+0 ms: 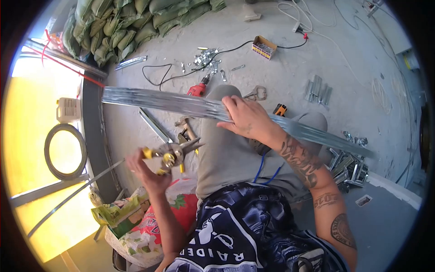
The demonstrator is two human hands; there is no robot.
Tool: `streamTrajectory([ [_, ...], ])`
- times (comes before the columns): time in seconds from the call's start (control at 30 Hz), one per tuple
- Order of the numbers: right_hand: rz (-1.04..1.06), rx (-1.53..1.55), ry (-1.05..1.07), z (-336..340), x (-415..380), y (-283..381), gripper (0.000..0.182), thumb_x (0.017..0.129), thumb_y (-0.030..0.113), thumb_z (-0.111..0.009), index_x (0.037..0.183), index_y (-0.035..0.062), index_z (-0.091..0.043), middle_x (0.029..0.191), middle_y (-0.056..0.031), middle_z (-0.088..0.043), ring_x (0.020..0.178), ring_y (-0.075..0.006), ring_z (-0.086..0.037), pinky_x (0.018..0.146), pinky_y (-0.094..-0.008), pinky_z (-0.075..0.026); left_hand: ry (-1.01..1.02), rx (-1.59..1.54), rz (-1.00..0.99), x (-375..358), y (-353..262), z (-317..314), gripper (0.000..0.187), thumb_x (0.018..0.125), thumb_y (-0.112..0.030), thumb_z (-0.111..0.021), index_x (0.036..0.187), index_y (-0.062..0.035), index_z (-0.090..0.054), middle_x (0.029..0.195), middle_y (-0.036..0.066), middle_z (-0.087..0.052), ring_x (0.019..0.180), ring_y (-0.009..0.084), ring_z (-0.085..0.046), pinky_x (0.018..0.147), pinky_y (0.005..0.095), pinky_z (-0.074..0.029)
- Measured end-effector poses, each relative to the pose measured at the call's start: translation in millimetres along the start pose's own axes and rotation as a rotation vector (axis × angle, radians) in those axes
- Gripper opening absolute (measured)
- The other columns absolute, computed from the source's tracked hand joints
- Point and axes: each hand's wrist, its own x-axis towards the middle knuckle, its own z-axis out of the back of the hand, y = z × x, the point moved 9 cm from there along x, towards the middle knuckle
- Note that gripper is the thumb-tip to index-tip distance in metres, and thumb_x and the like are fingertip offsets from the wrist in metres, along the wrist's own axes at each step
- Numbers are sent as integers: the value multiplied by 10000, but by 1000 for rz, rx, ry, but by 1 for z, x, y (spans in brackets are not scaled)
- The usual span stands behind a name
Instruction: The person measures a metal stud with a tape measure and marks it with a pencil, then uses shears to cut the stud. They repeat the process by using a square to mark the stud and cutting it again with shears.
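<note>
My left hand (152, 172) is closed on the handles of a pair of tin snips (174, 155) with yellow grips. The blades point right, towards my knee, apart from the metal above them. My right hand (244, 119) grips a long galvanized metal channel (158, 100) near its middle. The channel lies across my thighs, its left end reaching the window side and its right end sloping down to the right. Below its left part are a hammer (186, 124) and a loose metal strip (154, 125) on the floor. Close above it rests a red drill (197, 89).
Small metal pieces (206, 58) lie scattered ahead, by a box of screws (264, 47) and a black cord. Cut channel pieces (318, 90) and a metal pile (349, 167) are at right. Sandbags (131, 22) line the back; a plastic bag (145, 231) sits by my left arm.
</note>
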Motion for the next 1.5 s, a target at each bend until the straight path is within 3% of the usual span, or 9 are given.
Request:
streamTrajectory([
  [0.27,218,45,-474,146,-42,94,746,734,286,-865,1364,72,-528,1152,-190,-600,1028,-338,-636,828,-414,-542,105,199,-315,143,-90,27,563,707,-125,-743,1252,-156,-608,1184,30,-616,1193,234,-575,1190,567,-198],
  [0.47,-5,-10,-477,140,-10,91,928,632,192,-914,1403,21,-427,862,-84,-651,736,-258,-678,671,-362,-566,-120,124,-791,172,-183,46,761,605,-67,-854,1317,-150,-596,1317,27,-604,1283,286,-539,1190,465,-253],
  [0.6,-252,383,-635,153,-20,36,787,686,142,-880,1349,37,-469,807,-43,-642,722,-131,-654,711,-287,-544,-355,-414,-253,198,-152,83,982,763,-367,-877,1524,-18,-365,1466,123,-519,1359,302,-499,1153,509,-338],
  [0.7,-136,635,-352,125,-3,70,783,685,170,-887,1334,44,-468,856,-63,-657,735,-156,-660,696,-296,-531,541,-1924,-166,187,-149,-13,1463,622,-854,-740,1616,-19,-65,1535,289,-387,1405,430,-429,1132,515,-374],
  [0.8,-111,623,-341,96,6,86,973,677,291,-931,1442,22,-392,1085,-174,-710,1021,-287,-721,853,-387,-563,474,-1769,-51,192,-166,-5,1174,737,-464,-750,1602,18,-120,1442,352,-445,1383,467,-436,1159,501,-335],
  [0.97,100,259,-377,51,-4,28,1175,682,453,-925,1571,-3,-305,1249,-248,-628,1283,-339,-573,1034,-431,-469,218,-1749,-9,223,-99,4,885,759,-311,-606,1486,116,-335,1316,289,-535,1296,426,-509,1160,468,-341],
  [1.03,-180,101,33,-8,-7,-3,913,707,422,-904,1397,-21,-504,1091,-182,-655,1097,-351,-641,923,-431,-508,160,-1766,80,245,-84,6,847,780,-299,-575,1483,113,-343,1308,283,-541,1278,412,-522,1148,464,-360],
  [1.17,-58,1,-132,-13,-18,16,483,747,326,-864,996,63,-544,937,-137,-640,922,-348,-677,788,-462,-546,209,-1636,219,264,-114,-13,567,897,-315,-591,1312,62,-509,1066,164,-664,947,256,-683,858,396,-554],
  [1.5,77,29,-174,-15,-37,47,279,896,311,-715,1067,120,-603,774,-99,-693,711,-336,-698,608,-442,-547,851,-1404,690,250,-134,-202,411,870,-394,-653,1028,-21,-581,868,139,-647,780,275,-680,696,400,-541],
])
